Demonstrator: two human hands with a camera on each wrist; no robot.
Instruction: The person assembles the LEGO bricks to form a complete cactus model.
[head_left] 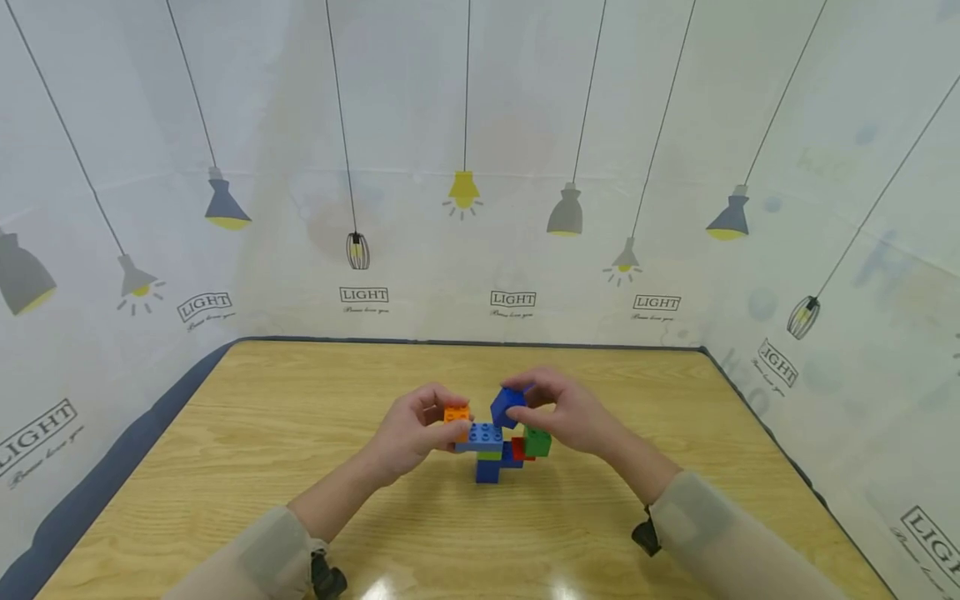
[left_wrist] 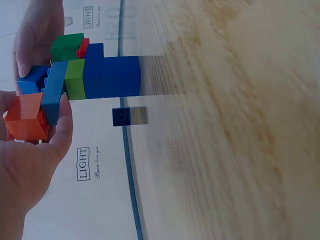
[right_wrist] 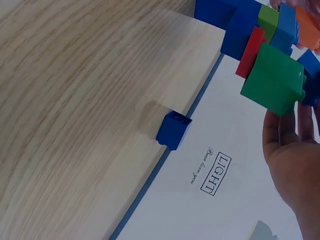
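Observation:
A stack of toy building bricks stands on the wooden table. A dark blue brick (head_left: pixel 487 473) forms its base, with a lime green brick (left_wrist: pixel 75 80) higher up and a lighter blue brick (head_left: pixel 486 437) across the top. To the right, a red brick (right_wrist: pixel 249 52) and a green brick (head_left: pixel 537 442) stick out. My left hand (head_left: pixel 405 435) pinches the orange brick (left_wrist: pixel 26 116) on the lighter blue brick's left end, thumb along its near side. My right hand (head_left: pixel 576 414) holds a blue brick (head_left: pixel 506 408) between thumb and fingers, tilted, close over the lighter blue brick's right end.
A loose small blue brick (right_wrist: pixel 172 131) stands on the table (head_left: pixel 247 467) apart from the stack, seen in both wrist views. Behind the table's dark-edged far side hangs a pale cloth (head_left: pixel 420 275) printed with lamps. Each sleeve carries a black wrist device (head_left: pixel 327 577).

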